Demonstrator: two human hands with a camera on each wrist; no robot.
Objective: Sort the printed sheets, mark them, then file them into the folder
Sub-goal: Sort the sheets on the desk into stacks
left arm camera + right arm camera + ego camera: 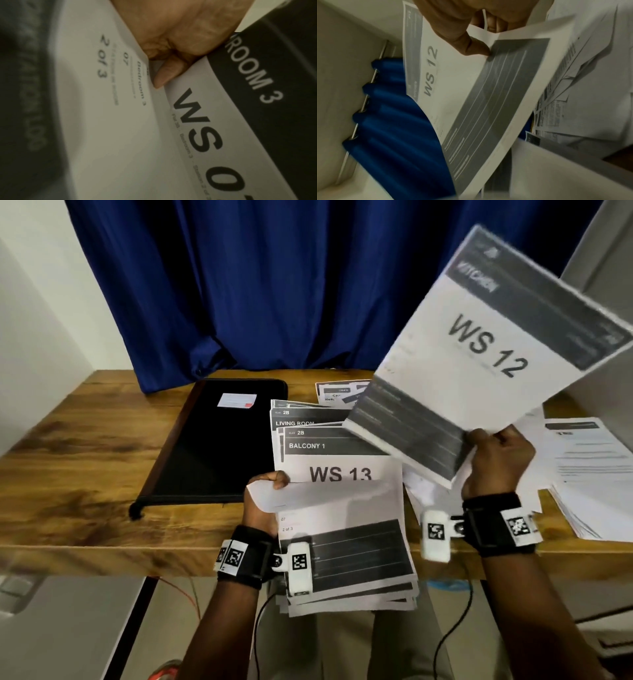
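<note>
My right hand (496,453) pinches the bottom edge of a printed sheet marked WS 12 (479,347) and holds it up, tilted, over the table's right side; the thumb (471,44) presses its face. My left hand (263,501) grips the left edge of a stack of printed sheets (346,542) at the table's front edge, topmost showing WS 13, with one sheet curled under the thumb. In the left wrist view the fingers (164,75) sit between sheets (197,128) reading WS 0. A shut black folder (219,440) lies flat to the left of the stack.
More printed sheets are spread over the wooden table (68,460) at the right (589,474) and behind the stack (335,395). A blue curtain (274,285) hangs behind the table. Cables dangle from both wristbands below the front edge.
</note>
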